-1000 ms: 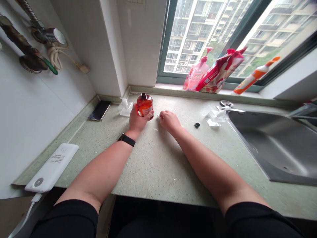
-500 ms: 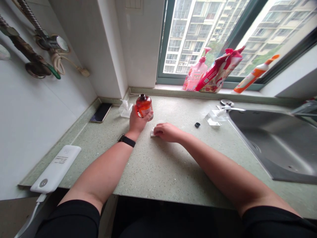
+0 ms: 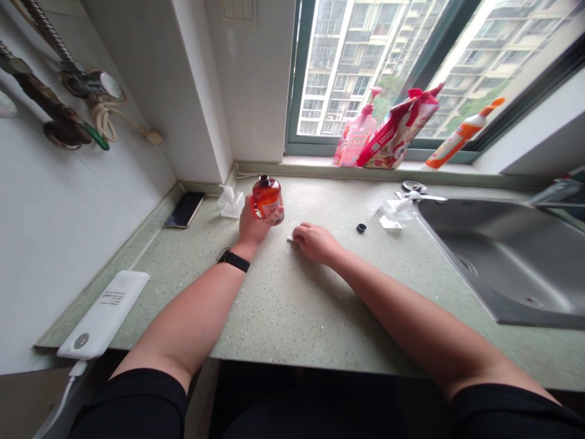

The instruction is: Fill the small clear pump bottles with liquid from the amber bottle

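My left hand [image 3: 256, 222] is wrapped round a reddish-amber bottle [image 3: 269, 196] with a pale label and an uncapped dark neck. The bottle is held a little tilted above the counter [image 3: 265, 305]. To its right, the fingers of my right hand [image 3: 314, 242] are closed on a small white cloth or tissue [image 3: 290, 236], pressed against the counter top. Most of this white piece is hidden under the fingers. A small black cap [image 3: 361, 228] lies on the counter to the right of that hand.
Clear pump dispensers stand behind my left hand [image 3: 231, 202] and by the sink [image 3: 393, 213]. A phone [image 3: 184, 210] and a white power bank [image 3: 104, 314] lie at left. The steel sink [image 3: 493, 305] is at right. A pink pump bottle [image 3: 355, 139] and red bag [image 3: 397, 131] line the sill.
My right hand has slid a little to the right and away from me along the counter with the white cloth or tissue. My left hand still holds the bottle in nearly the same place.
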Motion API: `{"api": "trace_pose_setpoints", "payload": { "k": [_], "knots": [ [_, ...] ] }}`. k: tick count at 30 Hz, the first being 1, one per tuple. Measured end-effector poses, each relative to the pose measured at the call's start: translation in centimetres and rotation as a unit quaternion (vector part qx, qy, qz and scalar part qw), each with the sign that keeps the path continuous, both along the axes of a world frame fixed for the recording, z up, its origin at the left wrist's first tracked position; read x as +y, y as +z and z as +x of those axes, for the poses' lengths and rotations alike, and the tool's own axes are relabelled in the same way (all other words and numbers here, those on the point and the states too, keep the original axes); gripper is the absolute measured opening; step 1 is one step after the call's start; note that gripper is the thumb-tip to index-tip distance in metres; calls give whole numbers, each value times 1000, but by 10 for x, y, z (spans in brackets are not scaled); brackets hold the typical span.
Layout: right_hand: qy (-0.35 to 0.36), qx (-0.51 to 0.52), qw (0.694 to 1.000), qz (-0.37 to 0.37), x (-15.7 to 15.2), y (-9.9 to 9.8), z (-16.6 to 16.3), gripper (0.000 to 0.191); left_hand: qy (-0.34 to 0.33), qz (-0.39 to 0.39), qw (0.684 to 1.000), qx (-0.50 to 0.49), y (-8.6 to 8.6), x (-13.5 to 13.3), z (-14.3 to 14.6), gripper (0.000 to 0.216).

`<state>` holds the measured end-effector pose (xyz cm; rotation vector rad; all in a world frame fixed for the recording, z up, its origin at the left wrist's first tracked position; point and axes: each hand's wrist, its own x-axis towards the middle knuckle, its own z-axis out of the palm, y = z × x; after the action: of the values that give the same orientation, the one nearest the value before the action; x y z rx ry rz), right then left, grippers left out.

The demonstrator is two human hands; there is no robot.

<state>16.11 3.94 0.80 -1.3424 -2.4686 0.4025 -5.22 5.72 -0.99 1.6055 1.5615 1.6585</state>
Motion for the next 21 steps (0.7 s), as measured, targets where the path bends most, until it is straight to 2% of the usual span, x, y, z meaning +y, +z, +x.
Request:
{"api": "trace_pose_setpoints", "payload": {
  "k": [2,4,6,7,10,12,17,21],
  "knots": [
    [54,19,997,-50,-11,1,-5,15,-2,-2,1000,-1,0,-1,0,62],
    [90,94,978,-161,-15,3,-2,8,-5,-3,1000,0,0,-1,0,61],
    [60,215,939,-261,-12,5,6,11,-12,-3,1000,1,1,-3,0,61],
    [15,288,913,-287,-8,5,11,16,-17,-3,1000,-1,1,-3,1,60],
    [-130,474,819,-294,5,-1,21,26,-30,-6,1000,-6,4,-6,3,59],
    [-175,530,779,-287,10,-8,22,31,-48,-6,999,-7,6,-9,6,62],
    [-171,564,751,-300,10,-22,7,40,-116,16,993,0,5,-17,12,77],
    [-157,588,731,-309,7,-26,-2,45,-150,19,988,-4,3,-18,13,80]
  ]
}}
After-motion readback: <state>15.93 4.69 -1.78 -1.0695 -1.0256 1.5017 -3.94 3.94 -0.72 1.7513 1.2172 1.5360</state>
